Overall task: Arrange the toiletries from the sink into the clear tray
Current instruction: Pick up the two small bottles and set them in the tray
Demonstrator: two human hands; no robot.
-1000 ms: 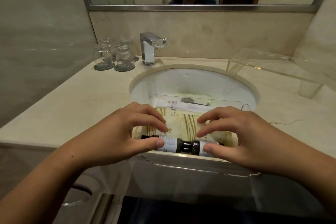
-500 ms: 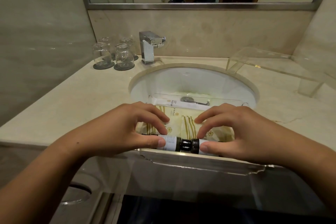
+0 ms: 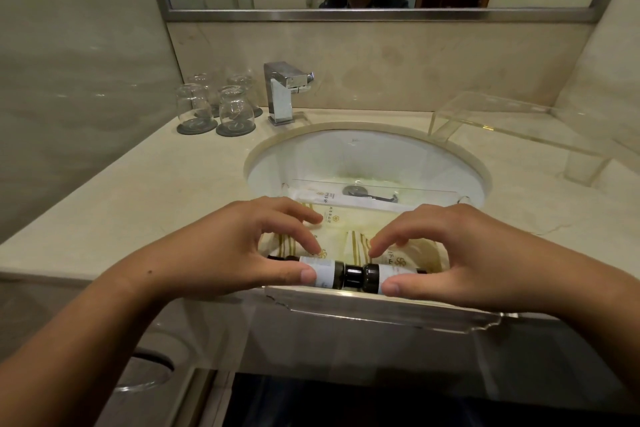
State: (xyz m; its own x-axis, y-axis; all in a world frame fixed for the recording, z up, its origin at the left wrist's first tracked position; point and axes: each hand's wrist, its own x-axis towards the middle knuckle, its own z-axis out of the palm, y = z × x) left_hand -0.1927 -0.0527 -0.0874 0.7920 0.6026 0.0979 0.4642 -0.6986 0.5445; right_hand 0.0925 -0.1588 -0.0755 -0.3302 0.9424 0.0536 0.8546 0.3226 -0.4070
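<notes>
A clear tray sits over the near part of the white sink. Two small dark bottles lie end to end, cap to cap, along the tray's near wall. My left hand pinches the left bottle between thumb and fingers. My right hand pinches the right bottle the same way. Behind the bottles lie cream sachets with gold stripes and a long white packet at the tray's far side.
Upturned glasses on dark coasters stand at the back left beside the chrome tap. A clear acrylic stand occupies the counter at the right. The beige counter edge runs below my left arm. A mirror hangs above.
Both hands have stayed on the two bottles, drawing them slightly toward the tray's near wall. The view has tilted a little.
</notes>
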